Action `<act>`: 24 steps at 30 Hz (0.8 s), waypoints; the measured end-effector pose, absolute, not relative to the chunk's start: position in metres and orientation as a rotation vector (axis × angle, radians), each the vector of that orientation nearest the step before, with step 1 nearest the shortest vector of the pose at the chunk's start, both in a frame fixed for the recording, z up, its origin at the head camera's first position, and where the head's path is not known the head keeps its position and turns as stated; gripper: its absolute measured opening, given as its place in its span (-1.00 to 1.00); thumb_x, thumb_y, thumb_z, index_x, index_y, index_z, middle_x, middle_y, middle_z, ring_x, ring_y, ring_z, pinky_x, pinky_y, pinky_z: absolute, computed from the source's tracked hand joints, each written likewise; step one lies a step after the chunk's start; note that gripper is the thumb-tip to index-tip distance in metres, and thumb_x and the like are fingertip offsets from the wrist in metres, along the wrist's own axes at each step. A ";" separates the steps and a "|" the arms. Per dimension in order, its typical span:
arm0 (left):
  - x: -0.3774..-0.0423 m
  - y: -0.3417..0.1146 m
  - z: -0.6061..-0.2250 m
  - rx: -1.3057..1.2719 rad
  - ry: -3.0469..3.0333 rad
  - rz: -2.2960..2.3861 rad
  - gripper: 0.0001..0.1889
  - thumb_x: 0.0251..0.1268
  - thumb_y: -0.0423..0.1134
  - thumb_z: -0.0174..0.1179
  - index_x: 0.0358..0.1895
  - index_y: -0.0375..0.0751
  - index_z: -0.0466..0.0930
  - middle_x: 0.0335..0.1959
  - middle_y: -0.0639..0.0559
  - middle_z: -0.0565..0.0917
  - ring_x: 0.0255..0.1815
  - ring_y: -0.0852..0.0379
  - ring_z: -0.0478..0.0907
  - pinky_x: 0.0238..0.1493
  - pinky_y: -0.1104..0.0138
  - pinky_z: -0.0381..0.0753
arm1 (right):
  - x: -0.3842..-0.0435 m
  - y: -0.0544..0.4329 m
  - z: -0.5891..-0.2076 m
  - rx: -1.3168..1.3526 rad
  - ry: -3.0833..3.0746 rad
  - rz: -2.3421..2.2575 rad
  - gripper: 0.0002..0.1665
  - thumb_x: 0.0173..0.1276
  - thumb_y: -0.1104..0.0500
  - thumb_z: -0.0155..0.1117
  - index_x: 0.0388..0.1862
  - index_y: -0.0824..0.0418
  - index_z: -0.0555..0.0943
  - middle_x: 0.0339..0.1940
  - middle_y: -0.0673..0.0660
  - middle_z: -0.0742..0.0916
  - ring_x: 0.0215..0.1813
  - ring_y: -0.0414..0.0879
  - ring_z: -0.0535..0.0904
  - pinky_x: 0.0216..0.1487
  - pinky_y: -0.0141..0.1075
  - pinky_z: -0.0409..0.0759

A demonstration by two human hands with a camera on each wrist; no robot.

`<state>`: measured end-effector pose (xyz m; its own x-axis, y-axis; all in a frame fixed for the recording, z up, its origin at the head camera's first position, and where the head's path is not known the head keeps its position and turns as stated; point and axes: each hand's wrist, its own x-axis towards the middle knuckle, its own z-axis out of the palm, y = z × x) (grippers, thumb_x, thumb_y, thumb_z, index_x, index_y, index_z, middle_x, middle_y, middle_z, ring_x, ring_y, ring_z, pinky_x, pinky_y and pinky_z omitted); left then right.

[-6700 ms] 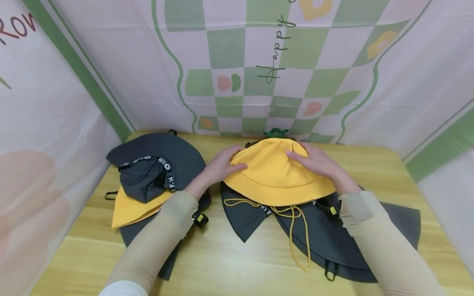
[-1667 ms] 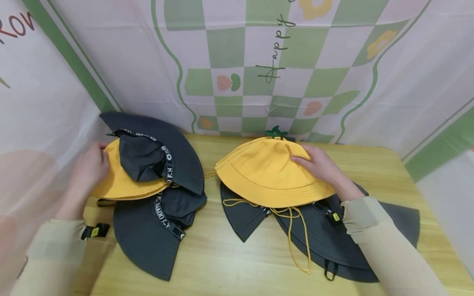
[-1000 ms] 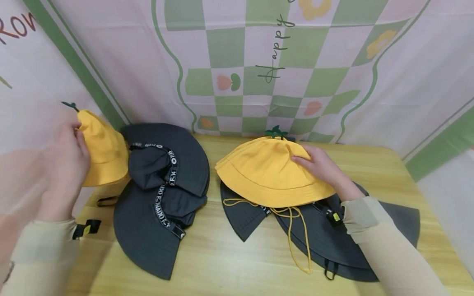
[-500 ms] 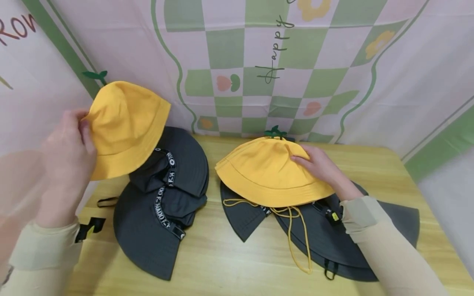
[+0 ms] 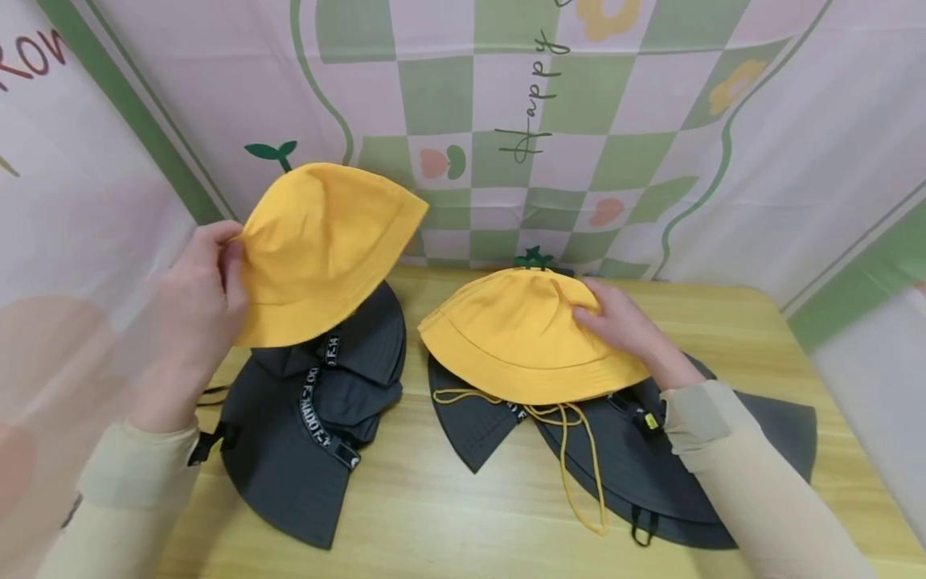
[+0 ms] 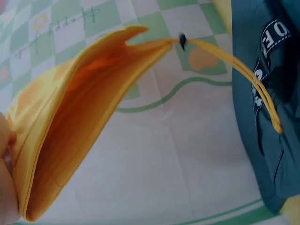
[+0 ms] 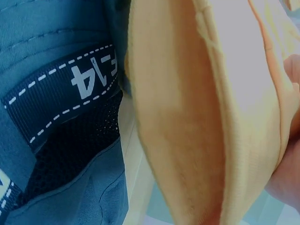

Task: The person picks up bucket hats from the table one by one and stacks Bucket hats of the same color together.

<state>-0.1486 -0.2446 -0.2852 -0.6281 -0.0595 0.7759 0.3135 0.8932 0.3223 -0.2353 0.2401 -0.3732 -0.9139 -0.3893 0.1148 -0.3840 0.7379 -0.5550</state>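
Observation:
My left hand (image 5: 191,314) pinches a yellow bucket hat (image 5: 318,249) by its left side, thumb in front, and holds it raised above the dark hats on the left. A green sprout stands on its crown, and its yellow cord (image 6: 234,61) trails over dark cloth in the left wrist view. My right hand (image 5: 625,326) grips the right side of another yellow bucket hat (image 5: 535,338), which lies over dark hats on the right. Green sprouts (image 5: 534,259) show at its top, and its cord hangs loosely in front. The right wrist view shows its brim (image 7: 178,117) from underneath.
Dark wide-brimmed hats (image 5: 289,474) with lettered bands lie overlapping on the left of the wooden table (image 5: 434,515). More dark hats (image 5: 637,474) lie at right, with a black loop at the front edge. A printed cloth (image 5: 441,96) hangs behind the table.
My left hand let go of the right-hand yellow hat, took the other from among the left dark hats, lifted it, and now carries it rightward. My right hand keeps its place.

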 end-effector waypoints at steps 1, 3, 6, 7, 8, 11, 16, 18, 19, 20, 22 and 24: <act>-0.150 -0.243 -0.287 -0.210 -2.189 -0.550 -0.69 0.60 -0.22 -0.06 0.05 -0.43 0.51 -0.24 -0.37 0.64 -0.36 -0.26 0.50 -0.26 0.06 0.48 | -0.235 0.240 -0.373 -0.646 2.922 -0.929 -0.65 0.44 0.27 0.14 0.16 0.35 0.50 -0.26 0.27 0.65 -0.35 0.01 0.48 -0.25 -0.21 0.43; -0.152 -0.239 -0.291 -0.250 -2.184 -0.584 -0.74 0.58 -0.26 -0.04 0.05 -0.41 0.51 -0.31 -0.35 0.61 -0.44 -0.18 0.45 -0.31 0.22 0.41 | -0.235 0.239 -0.372 -0.645 2.919 -0.931 -0.62 0.45 0.26 0.14 0.19 0.37 0.48 -0.19 0.31 0.67 -0.29 0.04 0.51 -0.19 -0.16 0.44; -0.155 -0.233 -0.294 -0.321 -2.179 -0.638 -0.79 0.56 -0.34 -0.02 0.05 -0.41 0.49 -0.39 -0.31 0.56 -0.49 -0.07 0.37 -0.33 0.39 0.26 | -0.235 0.238 -0.372 -0.648 2.910 -0.935 -0.58 0.48 0.22 0.14 0.24 0.38 0.45 -0.09 0.35 0.67 -0.21 0.09 0.53 -0.14 -0.11 0.43; -0.156 -0.231 -0.295 -0.347 -2.173 -0.653 -0.81 0.55 -0.36 -0.01 0.05 -0.40 0.48 -0.41 -0.29 0.54 -0.51 -0.03 0.35 -0.35 0.43 0.23 | -0.235 0.238 -0.372 -0.650 2.909 -0.935 -0.57 0.50 0.21 0.14 0.25 0.39 0.45 -0.05 0.37 0.67 -0.17 0.11 0.54 -0.11 -0.10 0.43; -0.156 -0.228 -0.296 -0.368 -2.167 -0.673 -0.83 0.53 -0.39 0.01 0.04 -0.39 0.48 -0.42 -0.28 0.53 -0.52 0.01 0.32 -0.35 0.45 0.21 | -0.235 0.238 -0.372 -0.654 2.911 -0.934 -0.57 0.50 0.21 0.14 0.25 0.39 0.45 -0.03 0.38 0.67 -0.15 0.12 0.55 -0.10 -0.09 0.43; -0.158 -0.222 -0.298 -0.461 -2.146 -0.714 -0.85 0.49 -0.46 0.03 0.01 -0.42 0.46 -0.46 -0.25 0.49 -0.55 0.07 0.28 -0.39 0.48 0.21 | -0.236 0.239 -0.373 -0.651 2.914 -0.936 -0.59 0.52 0.20 0.15 0.24 0.39 0.47 -0.03 0.37 0.67 -0.16 0.12 0.54 -0.12 -0.10 0.43; -0.164 -0.213 -0.307 -0.609 -2.133 -0.785 -0.86 0.42 -0.55 0.05 -0.03 -0.43 0.45 -0.52 -0.20 0.43 -0.59 0.15 0.23 -0.45 0.49 0.21 | -0.237 0.239 -0.372 -0.630 2.916 -0.936 -0.70 0.52 0.16 0.17 0.11 0.31 0.56 -0.21 0.28 0.66 -0.29 0.04 0.48 -0.20 -0.17 0.40; -0.165 -0.209 -0.311 -0.650 -2.140 -0.816 -0.85 0.41 -0.57 0.05 -0.02 -0.42 0.44 -0.52 -0.17 0.43 -0.60 0.17 0.23 -0.47 0.49 0.22 | -0.237 0.238 -0.371 -0.629 2.920 -0.931 -0.72 0.53 0.15 0.17 0.07 0.29 0.57 -0.26 0.25 0.65 -0.32 0.02 0.47 -0.21 -0.18 0.39; -0.166 -0.206 -0.312 -0.667 -2.144 -0.831 -0.84 0.40 -0.57 0.06 -0.02 -0.42 0.44 -0.52 -0.17 0.44 -0.60 0.17 0.23 -0.47 0.49 0.22 | -0.238 0.239 -0.371 -0.627 2.921 -0.925 -0.72 0.53 0.14 0.16 0.07 0.29 0.58 -0.26 0.25 0.65 -0.32 0.02 0.47 -0.20 -0.17 0.39; -0.166 -0.204 -0.314 -0.682 -2.152 -0.846 -0.84 0.40 -0.58 0.06 -0.02 -0.42 0.44 -0.51 -0.16 0.44 -0.60 0.17 0.24 -0.47 0.49 0.23 | -0.238 0.238 -0.371 -0.628 2.922 -0.919 -0.72 0.54 0.13 0.15 0.06 0.29 0.58 -0.25 0.25 0.65 -0.30 0.03 0.48 -0.19 -0.15 0.40; -0.167 -0.200 -0.317 -0.705 -2.163 -0.877 -0.83 0.39 -0.59 0.06 -0.02 -0.42 0.44 -0.50 -0.15 0.46 -0.59 0.17 0.25 -0.46 0.48 0.24 | -0.238 0.238 -0.370 -0.620 2.913 -0.914 -0.70 0.56 0.12 0.11 0.10 0.30 0.56 -0.17 0.29 0.67 -0.22 0.09 0.52 -0.12 -0.09 0.42; -0.168 -0.195 -0.320 -0.727 -2.185 -0.899 -0.83 0.40 -0.59 0.05 -0.02 -0.41 0.44 -0.49 -0.14 0.46 -0.57 0.18 0.26 -0.46 0.46 0.25 | -0.238 0.238 -0.369 -0.610 2.891 -0.915 -0.62 0.59 0.11 0.05 0.20 0.33 0.52 0.00 0.36 0.67 -0.05 0.19 0.57 0.02 0.01 0.47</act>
<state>-0.1679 -0.1950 -0.3198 -0.6298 0.2383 0.7393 0.6895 0.6097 0.3910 -0.2379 0.2383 -0.3693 -0.9212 -0.3826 0.0711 -0.3538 0.7476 -0.5621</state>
